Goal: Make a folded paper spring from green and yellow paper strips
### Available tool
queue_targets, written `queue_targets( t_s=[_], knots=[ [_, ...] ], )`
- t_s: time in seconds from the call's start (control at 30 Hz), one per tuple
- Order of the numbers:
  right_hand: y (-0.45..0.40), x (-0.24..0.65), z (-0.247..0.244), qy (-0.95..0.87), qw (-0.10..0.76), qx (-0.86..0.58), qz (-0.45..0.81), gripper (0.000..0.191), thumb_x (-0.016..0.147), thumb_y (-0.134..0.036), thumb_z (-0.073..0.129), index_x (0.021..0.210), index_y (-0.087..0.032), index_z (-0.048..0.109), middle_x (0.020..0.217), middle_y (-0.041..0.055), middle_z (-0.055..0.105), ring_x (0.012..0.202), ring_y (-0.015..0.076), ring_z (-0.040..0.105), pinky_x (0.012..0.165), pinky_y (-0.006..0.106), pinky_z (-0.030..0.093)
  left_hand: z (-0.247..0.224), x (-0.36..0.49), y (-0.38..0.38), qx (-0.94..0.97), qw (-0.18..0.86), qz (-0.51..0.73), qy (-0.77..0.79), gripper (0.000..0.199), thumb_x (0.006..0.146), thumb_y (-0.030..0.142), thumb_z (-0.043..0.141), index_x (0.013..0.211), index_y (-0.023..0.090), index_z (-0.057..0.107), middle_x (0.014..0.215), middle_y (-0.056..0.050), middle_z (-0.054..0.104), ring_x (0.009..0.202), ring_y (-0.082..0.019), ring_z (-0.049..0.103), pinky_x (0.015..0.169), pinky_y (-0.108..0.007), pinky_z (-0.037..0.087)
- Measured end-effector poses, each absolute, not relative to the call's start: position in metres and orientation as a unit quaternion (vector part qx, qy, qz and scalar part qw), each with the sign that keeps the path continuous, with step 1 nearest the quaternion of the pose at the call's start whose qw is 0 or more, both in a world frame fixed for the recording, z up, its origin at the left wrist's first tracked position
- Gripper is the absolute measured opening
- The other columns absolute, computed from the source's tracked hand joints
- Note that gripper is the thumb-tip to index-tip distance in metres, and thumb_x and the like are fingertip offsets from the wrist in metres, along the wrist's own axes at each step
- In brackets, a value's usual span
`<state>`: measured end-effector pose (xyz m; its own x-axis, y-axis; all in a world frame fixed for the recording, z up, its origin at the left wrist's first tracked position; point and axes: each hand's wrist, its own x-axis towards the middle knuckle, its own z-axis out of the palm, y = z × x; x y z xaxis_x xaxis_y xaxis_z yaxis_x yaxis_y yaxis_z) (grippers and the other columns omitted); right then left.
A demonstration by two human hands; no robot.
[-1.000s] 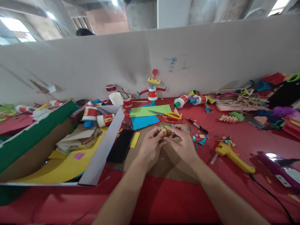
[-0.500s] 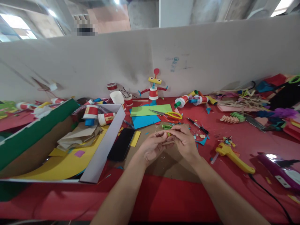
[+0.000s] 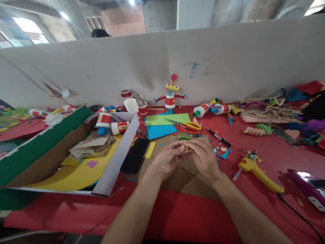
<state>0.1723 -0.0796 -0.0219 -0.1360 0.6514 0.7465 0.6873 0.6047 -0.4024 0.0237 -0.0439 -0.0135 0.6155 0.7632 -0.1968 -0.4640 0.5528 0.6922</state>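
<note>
My left hand [image 3: 169, 158] and my right hand [image 3: 205, 156] meet over a brown board [image 3: 177, 181]. Their fingers are closed on a small yellow-green paper piece [image 3: 187, 147], mostly hidden by the fingertips. Just beyond them is a green folded paper spring [image 3: 184, 138]; whether it joins the held piece I cannot tell. Behind that, yellow-handled scissors [image 3: 191, 125] lie partly over a light green paper sheet [image 3: 158, 119] and a blue sheet [image 3: 161, 132].
A box [image 3: 105, 176] with paper and paper-cup figures stands left, beside a phone [image 3: 135, 156]. A paper-cup robot [image 3: 170, 101] stands against the white partition [image 3: 106, 67]. Right lie a pen [image 3: 218, 137], a corded yellow glue gun [image 3: 261, 174] and a purple device [image 3: 308, 188].
The view has swung slightly left, so everything sits a little further right. Both hands stay together on the small piece, their fingers shifting slightly and covering it more closely.
</note>
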Motion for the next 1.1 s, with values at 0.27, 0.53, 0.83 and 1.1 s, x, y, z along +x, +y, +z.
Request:
queue_targets(
  t_s=[0.27, 0.53, 0.83, 1.1],
  knots=[
    [-0.078, 0.174, -0.031, -0.766, 0.463, -0.443, -0.047, 0.028, 0.085, -0.019, 0.052, 0.111, -0.025, 0.06, 0.098, 0.0062, 0.063, 0.097, 0.022, 0.052, 0.086, 0.04, 0.045, -0.01, 0.024, -0.045, 0.301, 0.818, 0.4, 0.283, 0.032, 0.059, 0.012, 0.076, 0.085, 0.015, 0.058, 0.063, 0.002, 0.059, 0.062, -0.01, 0.06, 0.066, -0.024, 0.046],
    [-0.081, 0.169, -0.028, -0.767, 0.474, -0.433, -0.017, 0.023, 0.085, -0.02, 0.05, 0.106, -0.024, 0.061, 0.097, 0.0058, 0.064, 0.094, 0.0216, 0.055, 0.084, 0.041, 0.045, -0.011, 0.027, -0.049, 0.34, 0.769, 0.448, 0.303, 0.044, 0.054, 0.016, 0.079, 0.072, 0.019, 0.039, 0.056, 0.008, 0.052, 0.053, -0.008, 0.055, 0.06, -0.023, 0.043],
    [-0.078, 0.169, -0.034, -0.741, 0.499, -0.449, -0.014, 0.027, 0.086, -0.02, 0.048, 0.108, -0.025, 0.062, 0.1, 0.0057, 0.065, 0.096, 0.0214, 0.056, 0.085, 0.041, 0.045, -0.007, 0.028, -0.051, 0.341, 0.769, 0.462, 0.28, 0.037, 0.056, 0.02, 0.077, 0.066, 0.018, 0.041, 0.057, 0.007, 0.047, 0.055, -0.007, 0.053, 0.06, -0.021, 0.043],
    [-0.075, 0.177, -0.013, -0.706, 0.46, -0.537, 0.033, 0.038, 0.083, -0.031, 0.052, 0.121, -0.024, 0.053, 0.116, 0.0085, 0.059, 0.108, 0.023, 0.051, 0.091, 0.041, 0.042, -0.014, 0.022, -0.037, 0.318, 0.77, 0.461, 0.306, 0.028, 0.064, 0.018, 0.073, 0.088, 0.017, 0.06, 0.077, 0.0, 0.062, 0.064, -0.008, 0.06, 0.055, -0.016, 0.046]
  ],
)
